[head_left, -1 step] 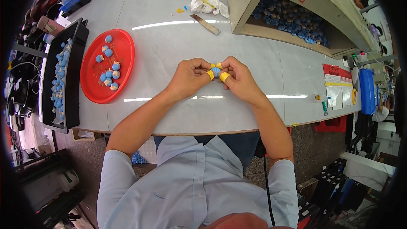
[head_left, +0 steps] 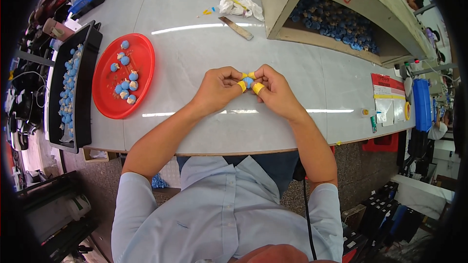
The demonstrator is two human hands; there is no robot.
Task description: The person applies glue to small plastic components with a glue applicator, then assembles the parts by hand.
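Observation:
A small blue ball-like piece (head_left: 248, 82) is pinched between my two hands above the grey table. My left hand (head_left: 218, 88) grips its left side with thumb and forefinger. From the other side my right hand (head_left: 276, 91) holds it the same way. Yellow tape wraps the tips of both thumbs and forefingers, and these partly cover the piece. To the left, a round red tray (head_left: 104, 101) carries several blue balls with cream-coloured bits on them, such as a ball (head_left: 125, 44) near its far edge.
At the far left stands a black bin (head_left: 84, 112) with many similar blue pieces. A flat metal blade (head_left: 236, 28) and crumpled white tissue (head_left: 240, 5) lie beyond my hands. A box-like cabinet (head_left: 336, 47) full of blue pieces stands at the far right, with a green tube (head_left: 373, 124) nearer.

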